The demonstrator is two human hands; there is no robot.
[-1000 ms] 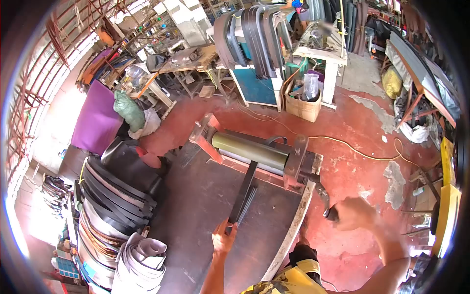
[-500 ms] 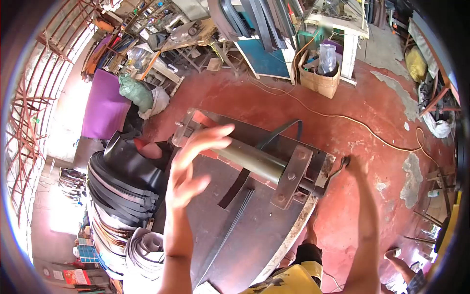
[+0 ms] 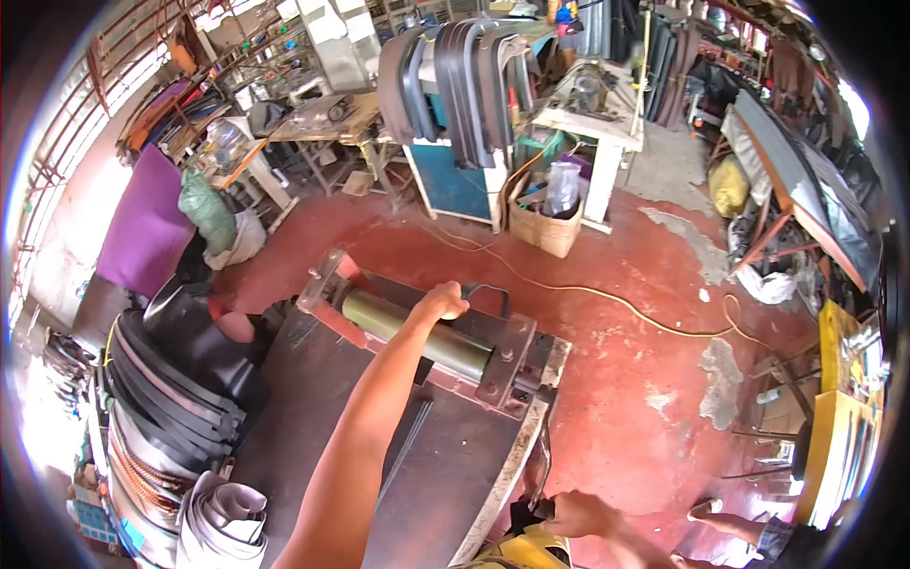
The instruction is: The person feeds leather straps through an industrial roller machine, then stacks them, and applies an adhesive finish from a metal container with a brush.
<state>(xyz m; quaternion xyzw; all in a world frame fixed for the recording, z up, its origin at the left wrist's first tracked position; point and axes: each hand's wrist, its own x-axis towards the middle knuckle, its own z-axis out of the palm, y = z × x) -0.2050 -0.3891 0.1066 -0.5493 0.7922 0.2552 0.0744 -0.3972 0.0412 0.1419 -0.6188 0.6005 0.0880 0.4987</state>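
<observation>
A metal roller (image 3: 384,318) sits in a red and steel frame on a dark bench (image 3: 313,417). My left hand (image 3: 444,302) reaches over the roller, its fingers closed at the dark strap (image 3: 493,288) that loops up behind the roller. My right hand (image 3: 569,514) is closed on the crank handle (image 3: 539,503) low beside the bench's right edge. Thin dark strips (image 3: 406,450) lie on the bench in front of the roller.
Stacked dark sheets (image 3: 171,389) and a pale roll (image 3: 223,517) stand left of the bench. Beyond are a cardboard box (image 3: 545,230), a cable (image 3: 607,292) on the red floor and draped strips (image 3: 460,90). Another person's leg (image 3: 735,523) shows at lower right.
My left hand has moved from above the roller's left end to the strap behind it and closed. My right hand and the crank have swung down toward me. The view has shifted.
</observation>
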